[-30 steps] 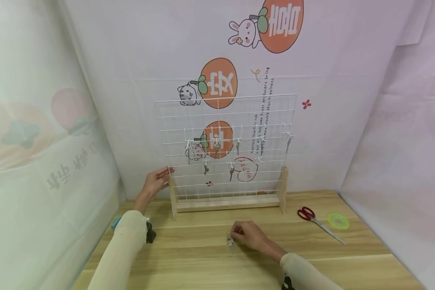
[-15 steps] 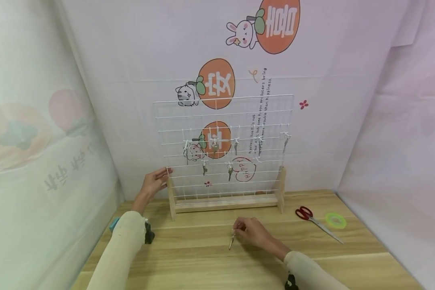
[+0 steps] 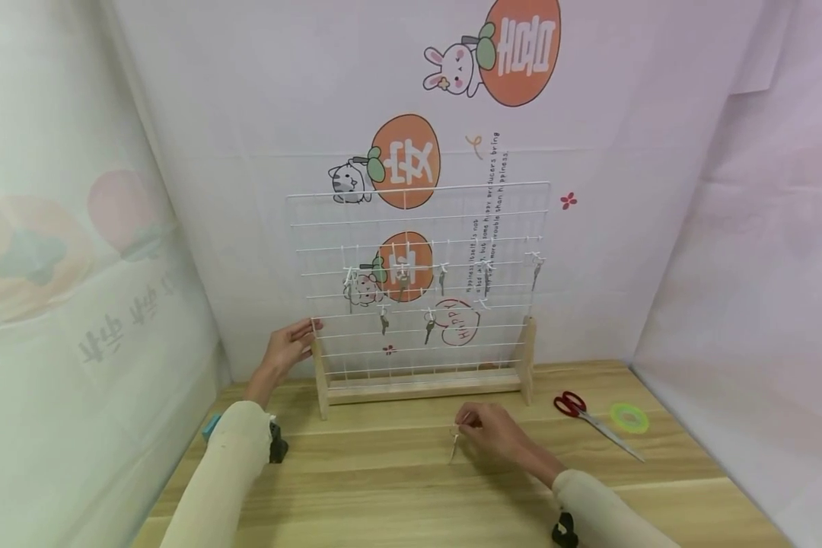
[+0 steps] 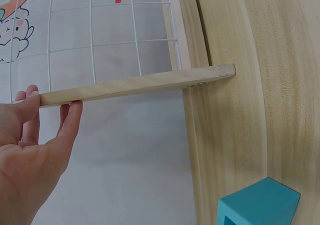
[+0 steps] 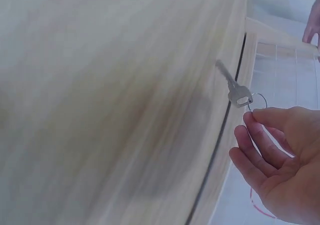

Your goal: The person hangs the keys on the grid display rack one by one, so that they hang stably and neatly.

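Note:
My right hand (image 3: pixel 496 435) pinches a thin metal ring (image 5: pixel 259 101) between thumb and index finger. A silver key (image 5: pixel 240 93) hangs from the ring above the tabletop, its blade pointing away from the fingers. My left hand (image 4: pixel 42 142) grips the top end of a wooden upright (image 4: pixel 135 85) at the left side of a white wire grid rack (image 3: pixel 421 327). Thumb and fingers lie on either side of that upright. Several keys hang from hooks on the grid, among them one key (image 3: pixel 430 329) low in the middle and another key (image 3: pixel 536 272) at the right.
Red-handled scissors (image 3: pixel 592 418) and a yellow-green ring of tape (image 3: pixel 629 418) lie right of the rack on the wooden table (image 3: pixel 383 487). A teal block (image 4: pixel 260 202) stands beside the left forearm. Printed white cloth (image 3: pixel 246 152) surrounds the table at the back and sides.
My right hand has moved right and slightly toward the rack, carrying the key, which has turned on its ring. The left hand stays on the upright. The head view has shifted slightly.

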Demonstrator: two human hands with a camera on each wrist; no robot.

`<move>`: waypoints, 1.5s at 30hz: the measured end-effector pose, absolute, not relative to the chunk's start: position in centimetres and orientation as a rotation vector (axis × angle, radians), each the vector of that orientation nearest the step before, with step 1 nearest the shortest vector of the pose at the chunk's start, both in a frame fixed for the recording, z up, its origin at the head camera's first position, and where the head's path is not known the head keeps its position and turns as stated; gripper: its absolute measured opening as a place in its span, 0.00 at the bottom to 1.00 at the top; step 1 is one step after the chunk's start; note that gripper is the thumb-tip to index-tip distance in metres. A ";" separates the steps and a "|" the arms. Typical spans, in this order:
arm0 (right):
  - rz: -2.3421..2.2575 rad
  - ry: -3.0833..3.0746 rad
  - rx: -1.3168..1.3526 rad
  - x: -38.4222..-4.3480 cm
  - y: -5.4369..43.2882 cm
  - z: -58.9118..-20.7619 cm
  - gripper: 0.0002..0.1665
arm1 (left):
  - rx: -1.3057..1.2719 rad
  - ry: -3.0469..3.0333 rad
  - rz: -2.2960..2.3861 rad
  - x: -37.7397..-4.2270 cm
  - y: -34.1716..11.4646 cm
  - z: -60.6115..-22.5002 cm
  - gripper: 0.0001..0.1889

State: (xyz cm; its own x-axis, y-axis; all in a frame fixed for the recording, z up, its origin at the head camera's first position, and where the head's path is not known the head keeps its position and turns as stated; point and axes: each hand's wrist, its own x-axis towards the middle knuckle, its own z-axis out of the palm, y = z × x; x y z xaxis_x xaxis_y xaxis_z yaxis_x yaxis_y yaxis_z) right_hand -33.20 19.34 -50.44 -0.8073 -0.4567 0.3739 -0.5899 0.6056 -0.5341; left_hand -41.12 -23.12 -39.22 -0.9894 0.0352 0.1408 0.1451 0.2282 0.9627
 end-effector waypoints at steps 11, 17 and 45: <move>0.967 -2.592 0.849 -34.1 21.5 -48.2 0.04 | -0.179 -2.389 -1.911 -40.8 -23.1 -39.1 0.23; 0.906 -2.531 0.896 -34.6 22.5 -46.3 0.06 | -0.189 -2.379 -1.928 -40.6 -22.9 -38.9 0.24; 0.896 -2.338 0.618 -37.0 24.2 -35.2 0.07 | -0.172 -2.390 -1.927 -40.5 -22.9 -38.7 0.24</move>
State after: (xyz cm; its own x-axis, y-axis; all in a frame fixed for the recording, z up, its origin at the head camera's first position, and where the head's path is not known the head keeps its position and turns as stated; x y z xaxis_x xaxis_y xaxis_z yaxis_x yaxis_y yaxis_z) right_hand -37.01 24.17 -35.25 -0.7400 -0.2155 0.6372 -0.5861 0.6713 -0.4536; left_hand -40.54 -22.93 -38.71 -0.9916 0.0453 0.1213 0.1282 0.2090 0.9695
